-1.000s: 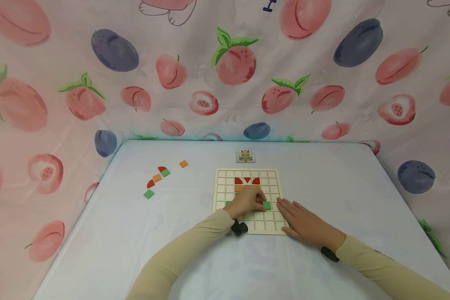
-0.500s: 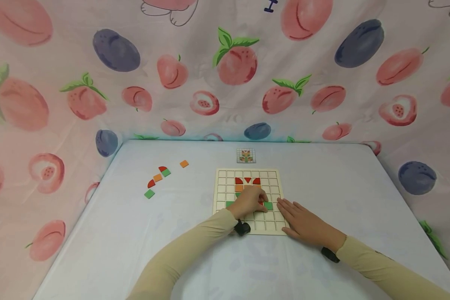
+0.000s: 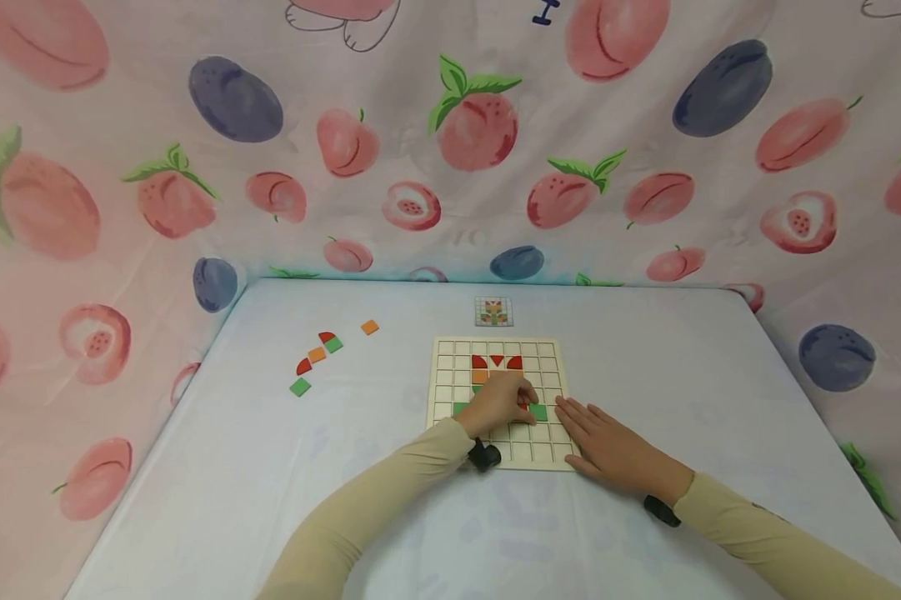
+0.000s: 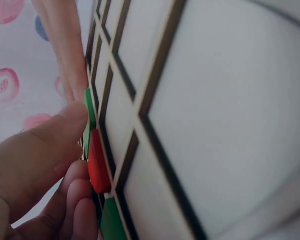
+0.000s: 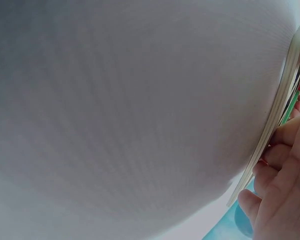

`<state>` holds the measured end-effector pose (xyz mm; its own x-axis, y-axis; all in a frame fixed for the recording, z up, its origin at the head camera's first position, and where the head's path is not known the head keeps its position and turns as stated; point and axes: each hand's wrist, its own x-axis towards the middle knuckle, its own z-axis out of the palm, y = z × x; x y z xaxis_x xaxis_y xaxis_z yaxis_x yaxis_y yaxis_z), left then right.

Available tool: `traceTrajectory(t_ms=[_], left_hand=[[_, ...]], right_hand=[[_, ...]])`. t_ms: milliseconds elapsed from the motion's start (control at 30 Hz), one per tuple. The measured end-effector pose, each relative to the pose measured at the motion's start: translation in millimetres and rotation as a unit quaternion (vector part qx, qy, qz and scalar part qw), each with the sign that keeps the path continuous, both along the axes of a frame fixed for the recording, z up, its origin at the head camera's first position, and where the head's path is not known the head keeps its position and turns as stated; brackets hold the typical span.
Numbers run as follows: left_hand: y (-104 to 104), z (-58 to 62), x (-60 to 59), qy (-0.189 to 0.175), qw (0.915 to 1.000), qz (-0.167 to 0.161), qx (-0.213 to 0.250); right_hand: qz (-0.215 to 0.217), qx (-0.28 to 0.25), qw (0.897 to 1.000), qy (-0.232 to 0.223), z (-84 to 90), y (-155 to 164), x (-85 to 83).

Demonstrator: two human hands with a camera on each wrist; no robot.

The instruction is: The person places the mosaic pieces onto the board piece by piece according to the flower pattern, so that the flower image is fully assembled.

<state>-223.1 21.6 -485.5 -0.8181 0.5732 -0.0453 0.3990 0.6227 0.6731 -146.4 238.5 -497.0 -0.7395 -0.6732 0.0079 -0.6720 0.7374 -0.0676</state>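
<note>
A wooden grid board (image 3: 444, 377) lies on the table, with red pieces (image 3: 496, 361) in its upper rows, an orange one (image 3: 478, 377) below them and green ones (image 3: 538, 412) lower down. My left hand (image 3: 521, 402) rests on the board's middle. Seen from the left wrist, its thumb and fingers (image 4: 72, 192) pinch a small red piece (image 4: 97, 161) that lies between two green pieces (image 4: 112, 223) on the grid. My right hand (image 3: 603, 443) lies flat on the board's front right corner, its fingers (image 5: 282, 187) against the board's edge (image 5: 272, 131).
Several loose pieces sit on the table at the left: orange (image 3: 369, 327), red (image 3: 302, 367) and green (image 3: 299, 387) ones. A small pattern card (image 3: 493, 312) lies behind the board. Fruit-print cloth walls close in the table at the back and sides.
</note>
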Motion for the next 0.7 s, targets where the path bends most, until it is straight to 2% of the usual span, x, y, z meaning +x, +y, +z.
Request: traceTrajectory(t_ms=[167,300,533,700], left_hand=[[-6,1.3,-1.5,-0.056,0.9973,0.003,0.048],[-13,1.1,-4.7,-0.089,0.9928,-0.015,0.079],[-36,1.9,-11.0,-0.11,0.9859,-0.054,0.113],[-60,2.2,-18.1,-0.133,0.9797,-0.052,0.141]], right_hand=[[0.0,0.008,1.0,0.001,-0.3,0,-0.2],[-0.002,0.015,1.0,-0.006,-0.6,0,-0.7],[-0.009,0.022,0.999,-0.023,-0.3,-1,-0.9],[-0.015,0.026,0.999,-0.024,-0.9,-2,-1.4]])
